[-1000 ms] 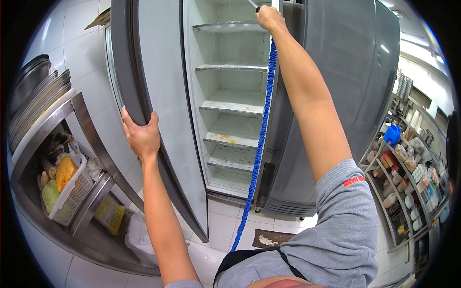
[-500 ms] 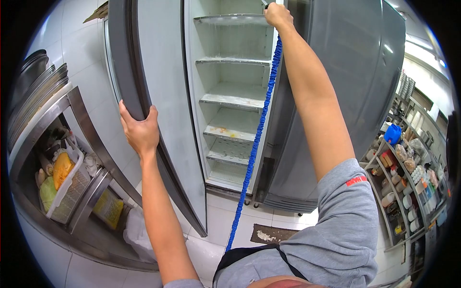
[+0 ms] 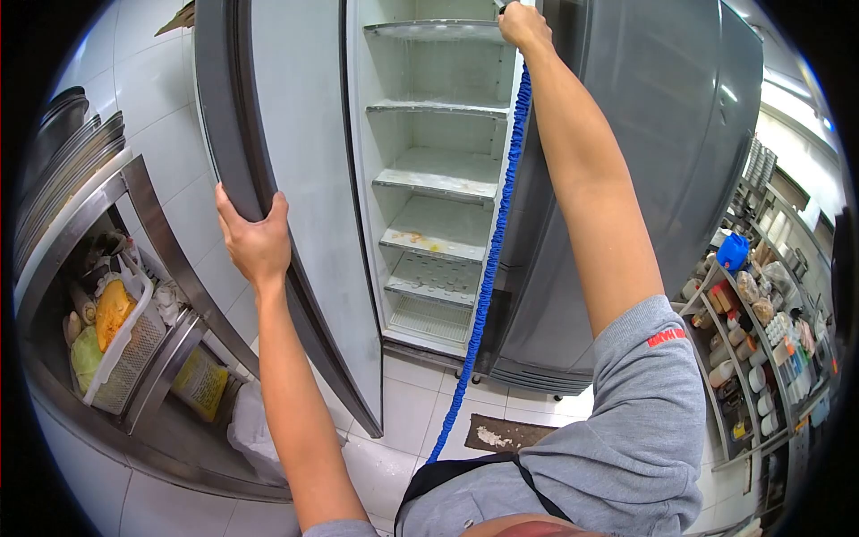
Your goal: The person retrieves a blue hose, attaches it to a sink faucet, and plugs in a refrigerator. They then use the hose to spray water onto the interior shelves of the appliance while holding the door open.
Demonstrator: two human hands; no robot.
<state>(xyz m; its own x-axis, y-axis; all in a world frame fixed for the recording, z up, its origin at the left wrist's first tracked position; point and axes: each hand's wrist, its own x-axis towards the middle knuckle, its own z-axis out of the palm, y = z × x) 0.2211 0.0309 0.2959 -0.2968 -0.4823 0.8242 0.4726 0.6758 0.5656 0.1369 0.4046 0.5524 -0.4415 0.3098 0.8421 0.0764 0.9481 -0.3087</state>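
Note:
A tall fridge stands with its left door [image 3: 309, 161] swung open, showing bare white shelves [image 3: 438, 170] with yellow-orange stains on one. My left hand [image 3: 255, 237] grips the door's dark edge, thumb and fingers around it. High up at the fridge's right side, my right hand [image 3: 525, 27] is closed around the dark end of a sprayer or nozzle, mostly hidden by the fingers. A blue ribbed hose [image 3: 495, 242] hangs from this hand down past the shelves to my apron.
On the left, a steel rack [image 3: 170, 237] holds a basket [image 3: 130, 358] of vegetables and stacked trays [image 3: 72, 170]. A closed grey door [image 3: 626, 179] and loaded shelves [image 3: 761, 358] stand right. A brown mat [image 3: 506, 433] lies on the tiled floor.
The view has shifted slightly. The blue hose hangs a little further right at its lower part. Both hands keep their holds.

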